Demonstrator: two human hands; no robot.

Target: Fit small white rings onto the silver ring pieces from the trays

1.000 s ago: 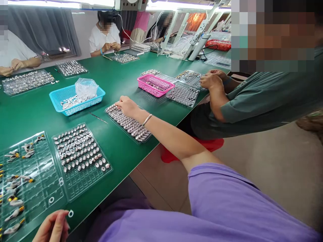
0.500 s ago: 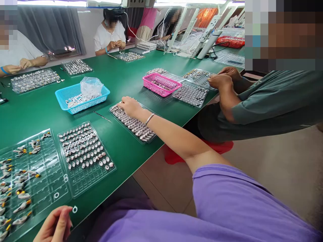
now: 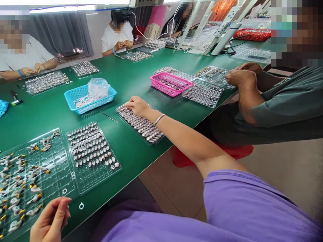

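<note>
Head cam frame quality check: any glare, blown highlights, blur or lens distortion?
Head view: light even, shadows soft; window strip blown out; faint glare on the clear tray by the left hand; wide-angle stretch swells the purple sleeve; right hand and its parts tray are sharp.

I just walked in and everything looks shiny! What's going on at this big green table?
People sit around a green table covered with clear trays of small metal pieces. The person wearing the camera rests the right hand on the far end of one full tray. The left hand hovers at the table's near edge, beside a small white ring. A neighbour's hands are held together by other trays near a pink basket.
</note>
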